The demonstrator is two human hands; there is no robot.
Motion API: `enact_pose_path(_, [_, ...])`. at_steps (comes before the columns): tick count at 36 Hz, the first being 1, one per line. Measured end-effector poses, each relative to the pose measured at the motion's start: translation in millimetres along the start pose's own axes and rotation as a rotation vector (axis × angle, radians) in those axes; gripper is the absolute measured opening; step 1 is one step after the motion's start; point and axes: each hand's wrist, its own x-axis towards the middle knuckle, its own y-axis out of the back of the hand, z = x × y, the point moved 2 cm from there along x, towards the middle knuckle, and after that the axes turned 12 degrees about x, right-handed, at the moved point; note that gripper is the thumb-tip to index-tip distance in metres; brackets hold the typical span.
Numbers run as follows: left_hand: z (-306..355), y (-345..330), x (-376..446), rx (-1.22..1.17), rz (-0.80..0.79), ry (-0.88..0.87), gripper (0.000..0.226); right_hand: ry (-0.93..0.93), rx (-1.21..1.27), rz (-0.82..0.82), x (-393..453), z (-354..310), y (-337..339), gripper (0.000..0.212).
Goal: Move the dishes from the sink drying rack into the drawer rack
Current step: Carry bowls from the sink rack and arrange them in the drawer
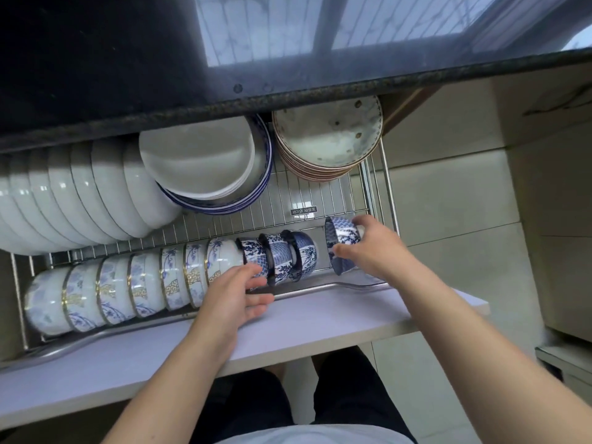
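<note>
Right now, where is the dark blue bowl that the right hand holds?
In the head view, the dark blue bowl is at the right end of the drawer rack, gripped by the right hand, just apart from three dark blue bowls.

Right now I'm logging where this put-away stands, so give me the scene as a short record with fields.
place: pulled-out drawer rack under a dark countertop
right hand: grips a dark blue patterned bowl at the right end of the front row
left hand: fingers touch the blue bowls on edge
front row: light floral bowls with gold bands, then the blue bowls
back row: white bowls, white plates, brown-rimmed plates
sink rack: not in view
</note>
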Motion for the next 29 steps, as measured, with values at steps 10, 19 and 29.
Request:
enact_pose_path(10, [-4,2,2,0.039,-0.003,0.003,0.019,-0.144,0.039,-0.071,33,6,-36,0.078])
enact_pose_path(19, [-3,2,2,0.027,0.006,0.018,0.022,-0.164,0.207,-0.092,45,11,-50,0.072])
enact_pose_path(29, [5,6,-12,0.123,-0.007,-0.001,0.022,-0.166,0.282,-0.135,27,10,-42,0.089])
